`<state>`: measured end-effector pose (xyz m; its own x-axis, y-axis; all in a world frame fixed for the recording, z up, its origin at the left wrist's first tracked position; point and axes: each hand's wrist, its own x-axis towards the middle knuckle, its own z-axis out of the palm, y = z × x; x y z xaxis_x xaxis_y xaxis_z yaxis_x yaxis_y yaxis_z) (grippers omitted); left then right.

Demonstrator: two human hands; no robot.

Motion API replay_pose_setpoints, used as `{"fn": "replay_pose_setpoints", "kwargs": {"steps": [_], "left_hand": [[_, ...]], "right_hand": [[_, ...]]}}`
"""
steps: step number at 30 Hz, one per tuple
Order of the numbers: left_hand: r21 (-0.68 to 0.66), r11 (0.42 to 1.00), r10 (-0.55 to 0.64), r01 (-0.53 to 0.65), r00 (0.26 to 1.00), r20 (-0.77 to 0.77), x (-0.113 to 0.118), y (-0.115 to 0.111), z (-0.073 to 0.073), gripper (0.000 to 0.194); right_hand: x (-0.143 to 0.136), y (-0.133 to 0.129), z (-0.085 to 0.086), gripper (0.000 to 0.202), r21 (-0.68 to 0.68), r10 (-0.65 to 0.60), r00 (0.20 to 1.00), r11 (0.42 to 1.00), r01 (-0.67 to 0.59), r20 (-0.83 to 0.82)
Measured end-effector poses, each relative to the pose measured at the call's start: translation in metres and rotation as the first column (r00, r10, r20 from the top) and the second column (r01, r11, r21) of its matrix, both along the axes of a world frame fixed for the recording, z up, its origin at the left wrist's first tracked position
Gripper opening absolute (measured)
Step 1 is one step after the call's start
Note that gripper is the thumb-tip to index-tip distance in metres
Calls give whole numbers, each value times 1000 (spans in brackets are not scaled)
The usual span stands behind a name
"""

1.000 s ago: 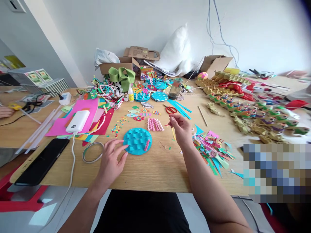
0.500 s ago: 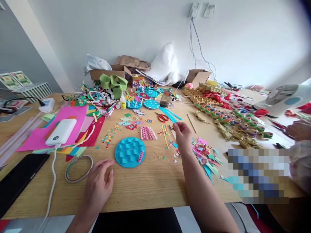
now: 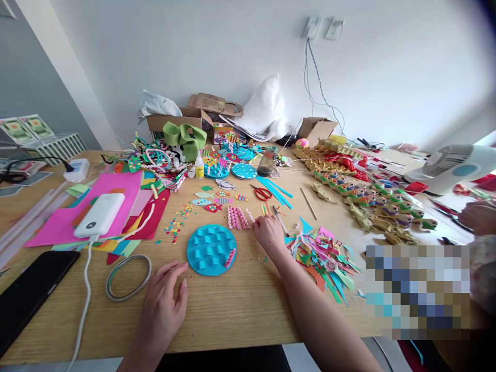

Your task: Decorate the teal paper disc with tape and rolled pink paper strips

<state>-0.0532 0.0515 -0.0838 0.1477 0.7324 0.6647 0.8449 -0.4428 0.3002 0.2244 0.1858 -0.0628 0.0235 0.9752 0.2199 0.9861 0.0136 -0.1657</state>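
My left hand (image 3: 166, 294) rests on the table with fingers loosely apart and nothing in it, just left of a round blue disc (image 3: 211, 261). Raised blue tabs cover the disc, and a short pink twisted piece (image 3: 230, 258) lies at its right side. My right hand (image 3: 268, 235) is closed in a pinch at the right end of a row of pink twisted strips (image 3: 237, 218). What is between its fingertips is too small to make out. Paper fish (image 3: 213, 207) lie behind the disc, with red-handled scissors (image 3: 262, 193) to their right.
A pile of paper scraps (image 3: 325, 253) lies right of my right forearm. Left are a power bank (image 3: 99, 214), a phone (image 3: 34, 284) and a ring-shaped band (image 3: 127, 279). Another person's hand (image 3: 475, 214) is at the right, near a white fan (image 3: 453, 165). A glue bottle (image 3: 199, 166) stands behind.
My right hand has moved left and nearer, to the pink strips. Loose scraps by the pen have shifted into the pile at right. My left hand stays beside the disc.
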Motion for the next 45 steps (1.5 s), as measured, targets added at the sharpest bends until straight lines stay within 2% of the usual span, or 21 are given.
{"fn": "replay_pose_setpoints", "kwargs": {"steps": [4, 7, 10, 13, 16, 21, 22, 24, 25, 27, 32, 34, 37, 39, 42, 45], "left_hand": [[-7, 1000, -5, 5, 1000, 20, 0, 0, 0, 23], [0, 1000, 9, -9, 999, 43, -1, 0, 1, 24], [14, 1000, 15, -17, 997, 75, -1, 0, 2, 25], [31, 999, 15, -18, 994, 112, -1, 1, 4, 25], [50, 999, 5, -14, 985, 171, 2, 1, 13, 23], [1, 1000, -23, 24, 932, 362, 17, 4, 42, 20], [-26, 999, -28, 42, 911, 410, 22, 7, 48, 18], [-87, 991, -42, 101, 856, 515, 34, 15, 62, 19], [-117, 983, -52, 143, 823, 566, 41, 20, 68, 20], [-190, 957, -47, 220, 762, 646, 57, 31, 79, 22], [-241, 905, 5, 350, 558, 830, 90, 57, 96, 27], [-231, 891, 31, 391, 454, 890, 99, 62, 97, 29], [-215, 879, 83, 425, 307, 948, 106, 65, 95, 31], [-208, 872, 107, 442, 242, 964, 108, 65, 95, 30], [-173, 867, 88, 467, 199, 976, 108, 63, 96, 26], [-167, 858, 78, 485, 199, 977, 104, 60, 98, 24]], "right_hand": [[2, -1, 2, 23, 30, -27, 1000, 999, 27, -8], [5, -1, 4, 20, 125, 21, 987, 992, -2, -158], [5, -4, 7, 18, 271, 164, 894, 961, -50, -416], [2, -9, 13, 21, 336, 261, 775, 940, -67, -576], [-2, -16, 20, 25, 312, 301, 614, 945, -92, -730], [-11, -26, 31, 31, 236, 279, 124, 930, -281, -952], [-13, -29, 33, 31, 234, 265, 57, 919, -318, -962], [-16, -34, 37, 31, 248, 268, 3, 895, -372, -963], [-18, -38, 40, 31, 260, 286, 11, 884, -388, -958], [-21, -45, 45, 30, 293, 350, 78, 872, -393, -934], [-26, -61, 57, 21, 438, 556, 374, 825, -359, -742], [-26, -64, 58, 18, 486, 609, 441, 793, -368, -660], [-27, -65, 55, 13, 511, 654, 468, 756, -409, -594], [-29, -65, 52, 12, 509, 665, 472, 747, -428, -579], [-31, -67, 51, 11, 495, 670, 456, 741, -453, -586], [-32, -68, 53, 12, 472, 667, 407, 737, -485, -624]]}}
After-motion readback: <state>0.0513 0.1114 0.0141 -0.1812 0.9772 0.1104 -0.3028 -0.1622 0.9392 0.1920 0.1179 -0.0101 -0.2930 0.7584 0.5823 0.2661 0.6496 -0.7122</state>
